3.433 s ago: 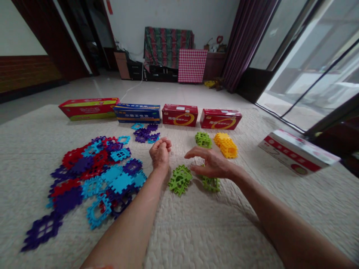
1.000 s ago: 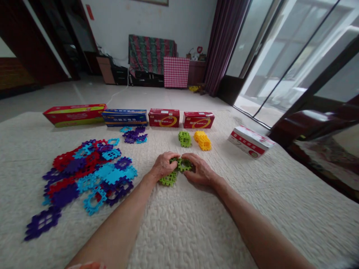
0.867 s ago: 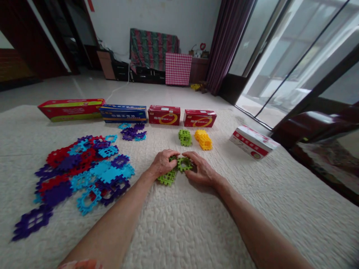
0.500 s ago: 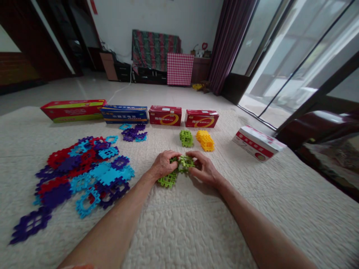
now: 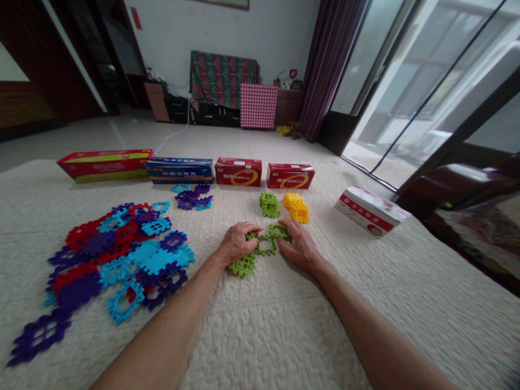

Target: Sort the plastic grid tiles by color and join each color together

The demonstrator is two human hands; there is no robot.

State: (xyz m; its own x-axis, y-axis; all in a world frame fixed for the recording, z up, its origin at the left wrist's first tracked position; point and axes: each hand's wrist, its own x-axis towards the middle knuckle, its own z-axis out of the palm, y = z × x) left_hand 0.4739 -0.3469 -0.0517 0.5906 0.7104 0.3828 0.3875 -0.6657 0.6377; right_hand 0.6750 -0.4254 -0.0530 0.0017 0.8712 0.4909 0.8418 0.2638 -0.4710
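Note:
Several green interlocking plastic tiles (image 5: pixel 265 247) lie joined together on the quilted cream mat (image 5: pixel 284 325) between my hands. My left hand (image 5: pixel 235 244) is curled over the left end of the green tiles, fingers gripping them. My right hand (image 5: pixel 298 246) rests against their right end, with its fingertips on the rightmost green tile (image 5: pixel 278 231). One more green tile (image 5: pixel 242 266) pokes out below my left hand.
A heap of red, blue and purple tiles (image 5: pixel 117 254) lies to the left. A green cube (image 5: pixel 268 204), a yellow block (image 5: pixel 296 207) and a small purple-blue cluster (image 5: pixel 193 196) sit further back. Four boxes (image 5: pixel 238 171) line the mat's far edge; a white-red box (image 5: pixel 371 210) lies right.
The green tiles were lifted slightly between both hands half a second ago; now they lie flatter on the mat, spread wider, and my right hand has shifted right.

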